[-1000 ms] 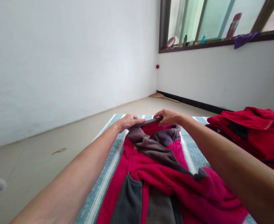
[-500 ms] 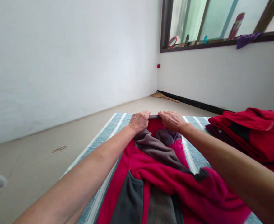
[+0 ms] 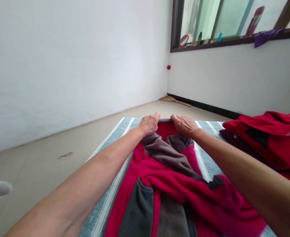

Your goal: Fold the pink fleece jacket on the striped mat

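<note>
Fleece is what you have under both hands: a red and grey fleece jacket (image 3: 169, 177) spread along the striped mat (image 3: 110, 144), its collar end at the mat's far edge. Your left hand (image 3: 149, 124) and right hand (image 3: 184, 125) sit side by side on that far hem, fingers curled down and pressed onto the cloth, thumbs almost meeting; whether they pinch the edge or only press it flat, the view doesn't show. The nearer half of the jacket is rumpled, with one red fold thrown across the grey panels toward the mat's right side. If you pull or smooth from the hem alone, that fold will likely drag and set a crease, or the hem will slip off the mat onto the floor (image 3: 48, 158). A stack of red garments (image 3: 265, 138) lies by the mat's right edge, near enough for a sleeve to catch.
</note>
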The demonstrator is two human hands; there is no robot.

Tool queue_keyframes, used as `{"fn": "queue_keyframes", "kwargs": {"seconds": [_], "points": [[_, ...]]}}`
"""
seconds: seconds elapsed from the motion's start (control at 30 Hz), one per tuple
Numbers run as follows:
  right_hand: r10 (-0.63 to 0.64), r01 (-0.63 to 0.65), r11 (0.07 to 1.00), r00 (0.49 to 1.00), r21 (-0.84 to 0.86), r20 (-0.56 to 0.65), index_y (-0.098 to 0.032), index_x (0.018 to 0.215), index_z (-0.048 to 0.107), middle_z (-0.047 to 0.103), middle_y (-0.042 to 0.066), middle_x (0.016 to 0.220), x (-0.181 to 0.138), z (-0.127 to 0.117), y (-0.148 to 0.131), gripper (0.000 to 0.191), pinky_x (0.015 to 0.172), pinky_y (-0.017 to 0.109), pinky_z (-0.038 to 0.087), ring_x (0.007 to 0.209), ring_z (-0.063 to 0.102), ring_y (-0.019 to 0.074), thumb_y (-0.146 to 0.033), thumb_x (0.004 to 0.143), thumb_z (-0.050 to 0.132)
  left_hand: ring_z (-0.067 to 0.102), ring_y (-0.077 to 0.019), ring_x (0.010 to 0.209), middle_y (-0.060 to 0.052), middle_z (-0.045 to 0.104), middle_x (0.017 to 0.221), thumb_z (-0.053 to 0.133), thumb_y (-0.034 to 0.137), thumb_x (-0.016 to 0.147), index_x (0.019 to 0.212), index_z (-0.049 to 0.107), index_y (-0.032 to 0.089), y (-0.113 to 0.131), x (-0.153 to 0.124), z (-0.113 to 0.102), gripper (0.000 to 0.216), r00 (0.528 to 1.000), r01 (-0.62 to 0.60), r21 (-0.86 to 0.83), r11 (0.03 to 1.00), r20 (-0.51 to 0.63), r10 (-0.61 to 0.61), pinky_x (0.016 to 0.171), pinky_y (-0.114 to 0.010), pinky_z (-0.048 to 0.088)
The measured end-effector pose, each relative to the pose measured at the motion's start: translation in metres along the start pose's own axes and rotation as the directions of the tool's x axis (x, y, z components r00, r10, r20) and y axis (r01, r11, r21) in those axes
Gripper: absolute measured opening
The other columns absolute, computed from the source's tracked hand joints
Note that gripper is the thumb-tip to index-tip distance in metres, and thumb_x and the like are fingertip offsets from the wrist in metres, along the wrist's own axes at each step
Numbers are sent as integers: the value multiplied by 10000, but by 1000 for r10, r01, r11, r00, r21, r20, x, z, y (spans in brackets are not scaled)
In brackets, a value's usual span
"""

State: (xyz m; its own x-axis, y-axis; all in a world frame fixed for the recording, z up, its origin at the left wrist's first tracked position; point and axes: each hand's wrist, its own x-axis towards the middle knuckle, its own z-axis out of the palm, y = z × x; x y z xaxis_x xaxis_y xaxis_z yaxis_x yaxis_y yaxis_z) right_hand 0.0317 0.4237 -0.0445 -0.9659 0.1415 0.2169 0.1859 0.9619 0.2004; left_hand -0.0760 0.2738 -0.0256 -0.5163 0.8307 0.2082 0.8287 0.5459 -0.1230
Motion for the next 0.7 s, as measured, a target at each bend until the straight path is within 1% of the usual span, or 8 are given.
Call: {"fn": "queue_keyframes", "kwargs": {"seconds": [0.2,0.3,0.4,0.5,0.53,0.6,0.67,0.7], "points": [[-49,48,999,996,14,70,-210,1077,517,664,87,1061,-6,-6,8,220,695,281,423,923,634,232,-217,871,441,641,-288,974,-167,657,1003,477,31,741,1160,444,116,0,-5,1,429,1000,14,-31,999,-12,-15,828,-361,466],[9,-9,1000,998,-4,60,-175,1087,504,653,126,1052,-3,-5,5,231,700,293,431,919,636,240,-167,897,372,635,-291,963,-164,652,991,459,19,741,1158,460,102,1,-5,2,425,1000,6,-77,997,-19,-8,822,-364,459],[84,-83,996,996,-15,35,-139,1121,469,633,165,1047,1,1,-1,278,696,320,442,910,638,259,-120,921,277,637,-248,890,-106,660,921,475,51,745,1120,499,122,-2,0,-1,383,1000,5,-151,989,-13,-7,775,-314,458],[104,-104,995,994,-5,27,-133,1124,460,618,173,1043,1,5,-4,291,689,335,446,904,638,272,-132,940,234,610,-184,729,-30,645,787,520,235,801,960,577,155,-11,6,-6,187,1000,7,-274,962,23,0,641,-242,445],[105,-105,994,994,1,25,-133,1122,462,614,176,1044,1,6,-4,298,686,336,445,901,638,275,-136,943,224,585,-169,673,-13,627,728,509,336,824,875,599,161,-14,9,-8,203,999,10,-359,933,37,4,602,-233,428],[104,-105,994,994,18,20,-133,1121,466,607,184,1054,-2,7,-3,313,682,335,438,894,636,276,-137,944,208,523,-149,594,5,574,618,453,500,835,699,607,169,-19,14,-9,390,998,24,-540,841,59,10,563,-234,387],[99,-100,994,995,45,13,-137,1119,471,608,181,1056,-5,7,-1,306,682,329,426,895,631,273,-146,942,222,467,-136,555,17,518,545,470,542,799,576,587,176,-20,18,-9,444,992,40,-630,775,118,45,542,-238,343],[94,-94,993,996,65,9,-140,1116,474,612,174,1055,-6,7,0,286,683,325,420,899,626,272,-154,936,253,441,-130,538,25,489,515,510,529,768,532,571,179,-20,19,-9,426,985,49,-623,781,161,67,525,-240,319]]}}
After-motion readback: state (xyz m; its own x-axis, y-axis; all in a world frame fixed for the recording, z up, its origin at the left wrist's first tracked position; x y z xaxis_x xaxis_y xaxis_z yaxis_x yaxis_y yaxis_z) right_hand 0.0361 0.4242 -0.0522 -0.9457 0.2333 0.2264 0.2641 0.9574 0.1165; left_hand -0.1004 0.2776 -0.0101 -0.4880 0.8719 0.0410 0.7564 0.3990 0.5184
